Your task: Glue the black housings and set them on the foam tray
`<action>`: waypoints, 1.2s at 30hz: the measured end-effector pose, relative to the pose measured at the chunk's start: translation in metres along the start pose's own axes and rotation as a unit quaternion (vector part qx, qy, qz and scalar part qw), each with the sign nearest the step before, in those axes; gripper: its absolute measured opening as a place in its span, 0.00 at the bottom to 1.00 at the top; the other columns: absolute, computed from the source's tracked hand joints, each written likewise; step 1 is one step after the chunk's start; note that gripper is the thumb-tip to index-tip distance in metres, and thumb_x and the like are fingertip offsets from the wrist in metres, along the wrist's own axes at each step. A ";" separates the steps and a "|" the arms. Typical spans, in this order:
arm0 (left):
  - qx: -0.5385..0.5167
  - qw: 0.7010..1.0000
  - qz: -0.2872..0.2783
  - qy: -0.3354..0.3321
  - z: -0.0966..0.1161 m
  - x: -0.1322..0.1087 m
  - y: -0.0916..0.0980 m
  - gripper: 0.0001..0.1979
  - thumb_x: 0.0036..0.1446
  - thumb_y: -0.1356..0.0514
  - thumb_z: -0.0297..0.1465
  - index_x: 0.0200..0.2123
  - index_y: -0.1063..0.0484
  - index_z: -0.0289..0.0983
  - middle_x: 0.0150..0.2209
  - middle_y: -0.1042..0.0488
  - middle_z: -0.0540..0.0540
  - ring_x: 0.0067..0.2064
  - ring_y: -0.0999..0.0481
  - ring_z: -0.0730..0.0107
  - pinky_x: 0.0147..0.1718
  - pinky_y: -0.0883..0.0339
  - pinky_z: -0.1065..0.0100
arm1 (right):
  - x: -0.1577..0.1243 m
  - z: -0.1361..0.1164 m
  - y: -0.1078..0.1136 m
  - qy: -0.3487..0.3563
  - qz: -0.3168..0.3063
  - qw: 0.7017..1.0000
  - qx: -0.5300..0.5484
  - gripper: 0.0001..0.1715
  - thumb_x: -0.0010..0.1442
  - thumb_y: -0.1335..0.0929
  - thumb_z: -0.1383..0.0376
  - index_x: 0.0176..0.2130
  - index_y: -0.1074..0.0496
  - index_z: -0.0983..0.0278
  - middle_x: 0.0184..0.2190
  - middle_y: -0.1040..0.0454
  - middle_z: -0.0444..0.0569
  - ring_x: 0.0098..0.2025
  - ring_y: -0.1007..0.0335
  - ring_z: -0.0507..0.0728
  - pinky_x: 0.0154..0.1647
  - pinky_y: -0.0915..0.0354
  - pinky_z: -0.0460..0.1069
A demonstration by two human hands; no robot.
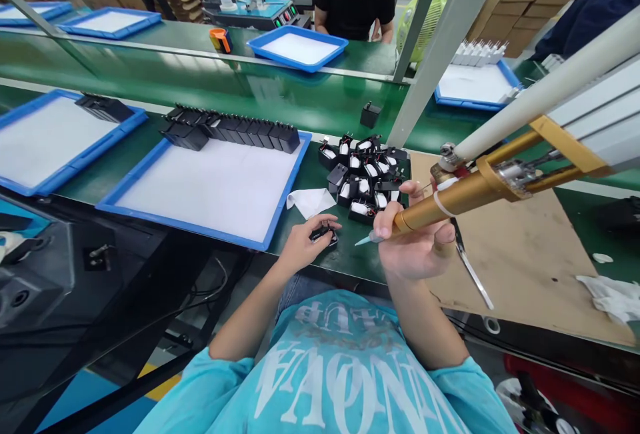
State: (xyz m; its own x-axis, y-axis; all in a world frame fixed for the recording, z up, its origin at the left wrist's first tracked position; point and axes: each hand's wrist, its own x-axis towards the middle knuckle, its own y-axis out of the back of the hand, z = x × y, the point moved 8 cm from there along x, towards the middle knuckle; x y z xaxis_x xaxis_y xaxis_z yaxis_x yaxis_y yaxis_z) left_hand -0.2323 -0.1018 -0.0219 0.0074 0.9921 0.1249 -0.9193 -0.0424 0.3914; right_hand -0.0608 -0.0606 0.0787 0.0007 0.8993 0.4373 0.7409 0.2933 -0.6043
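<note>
My left hand (301,242) rests at the near edge of the green bench, its fingers closed around a small open black plug housing (326,238). In my right hand (411,255) is a gold-coloured glue dispensing gun (450,202). Its thin light-blue nozzle tip (366,241) points left, a short way to the right of the housing and apart from it. Just beyond both hands lies a pile of black plug housings (361,187) with white parts and wires inside. A white cloth (311,203) lies beyond my left hand.
A blue-rimmed tray (200,233) holds a row of black adapters (250,131). Another tray (45,181) stands left. Tweezers (475,275) lie on a cardboard sheet (520,247) at right. A metal post (440,54) rises behind the pile. A co-worker (354,1) sits opposite.
</note>
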 end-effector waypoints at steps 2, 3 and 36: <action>0.081 0.996 0.016 -0.040 0.011 -0.002 0.004 0.15 0.61 0.45 0.31 0.51 0.30 0.40 0.42 0.21 0.46 0.45 0.22 0.64 0.47 0.28 0.61 | -0.001 0.000 0.002 -0.003 -0.002 1.000 -0.002 0.18 0.56 0.35 0.47 0.36 0.32 0.57 0.43 0.31 0.46 0.18 0.37 0.48 0.11 0.41 0.48; 0.128 0.990 0.012 -0.060 0.017 -0.005 0.005 0.17 0.61 0.45 0.31 0.53 0.31 0.40 0.44 0.21 0.45 0.46 0.24 0.63 0.48 0.29 0.60 | -0.001 0.000 0.004 -0.002 -0.003 1.000 -0.001 0.18 0.56 0.35 0.47 0.35 0.32 0.57 0.43 0.31 0.46 0.18 0.36 0.48 0.12 0.41 0.48; 0.379 0.924 -0.022 0.052 0.004 -0.018 -0.014 0.23 0.67 0.51 0.33 0.64 0.43 0.41 0.50 0.30 0.39 0.50 0.28 0.55 0.38 0.29 0.62 | -0.003 -0.005 0.022 -0.013 -0.011 0.999 0.036 0.20 0.57 0.35 0.51 0.46 0.31 0.58 0.44 0.33 0.47 0.20 0.33 0.50 0.15 0.42 0.49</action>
State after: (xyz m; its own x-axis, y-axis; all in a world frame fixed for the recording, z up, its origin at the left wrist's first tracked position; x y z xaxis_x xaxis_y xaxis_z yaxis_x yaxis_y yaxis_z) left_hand -0.2183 -0.1194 -0.0262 -0.0352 0.9992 0.0200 -0.3797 -0.0319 0.9246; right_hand -0.0413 -0.0587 0.0674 -0.0330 0.9002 0.4342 0.6897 0.3349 -0.6420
